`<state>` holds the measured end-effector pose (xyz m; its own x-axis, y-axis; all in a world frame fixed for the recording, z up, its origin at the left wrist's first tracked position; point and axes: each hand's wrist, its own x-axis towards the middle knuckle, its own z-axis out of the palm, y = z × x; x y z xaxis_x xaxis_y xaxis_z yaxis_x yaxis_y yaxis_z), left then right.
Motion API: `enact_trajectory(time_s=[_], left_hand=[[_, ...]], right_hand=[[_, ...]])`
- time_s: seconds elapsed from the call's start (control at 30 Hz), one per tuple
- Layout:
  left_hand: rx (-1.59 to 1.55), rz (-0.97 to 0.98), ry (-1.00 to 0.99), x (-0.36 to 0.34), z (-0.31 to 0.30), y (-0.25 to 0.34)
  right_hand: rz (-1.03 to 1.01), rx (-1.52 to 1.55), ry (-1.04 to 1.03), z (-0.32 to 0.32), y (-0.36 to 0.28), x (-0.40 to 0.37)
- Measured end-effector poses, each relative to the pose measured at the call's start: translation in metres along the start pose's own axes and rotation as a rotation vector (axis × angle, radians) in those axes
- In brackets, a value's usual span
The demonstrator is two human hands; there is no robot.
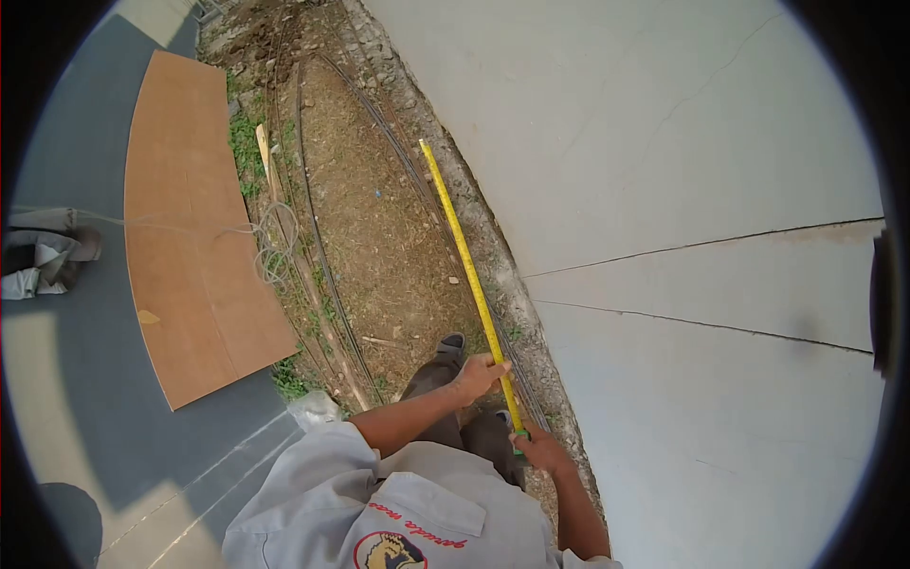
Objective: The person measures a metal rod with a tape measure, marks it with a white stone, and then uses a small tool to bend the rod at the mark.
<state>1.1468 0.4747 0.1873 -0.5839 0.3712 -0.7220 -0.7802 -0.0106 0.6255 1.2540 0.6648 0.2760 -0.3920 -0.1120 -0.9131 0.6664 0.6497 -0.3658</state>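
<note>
A yellow tape measure blade (pixel 462 247) runs out straight ahead of me over the dirt, close beside the rebar along the wall. My left hand (pixel 480 376) grips the blade partway along, thumb across its top. At the blade's near end, my right hand (pixel 540 448) is closed around the green tape measure case (pixel 519 441), which is mostly covered by the fingers. The blade's far tip lies over the bare ground.
Long steel bars (pixel 379 119) lie along the dirt strip (pixel 379 237). To the left are a plywood sheet (pixel 204 228), a coil of thin wire (pixel 275 248) and a wooden stick (pixel 263 147). A pale cracked wall (pixel 682 237) rises at right.
</note>
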Motion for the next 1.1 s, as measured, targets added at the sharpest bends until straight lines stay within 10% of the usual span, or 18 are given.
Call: enact_trajectory(time_s=[0.23,0.47,0.57,0.77,1.1], left_hand=[[-0.100,-0.047,0.146,-0.023,0.043,-0.048],[-0.124,0.210,0.415,0.032,0.016,-0.001],[-0.116,0.266,0.513,0.025,0.021,0.001],[-0.332,0.230,0.611,-0.018,0.081,-0.058],[-0.423,-0.153,-0.020,-0.155,0.245,-0.289]], right_hand=[[0.024,0.036,-0.035,0.012,0.018,-0.032],[0.088,-0.154,0.223,0.072,0.379,-0.177],[0.193,-0.226,0.262,0.077,0.440,-0.259],[0.136,-0.252,0.338,0.097,0.501,-0.297],[0.076,-0.054,0.213,0.158,0.448,-0.220]])
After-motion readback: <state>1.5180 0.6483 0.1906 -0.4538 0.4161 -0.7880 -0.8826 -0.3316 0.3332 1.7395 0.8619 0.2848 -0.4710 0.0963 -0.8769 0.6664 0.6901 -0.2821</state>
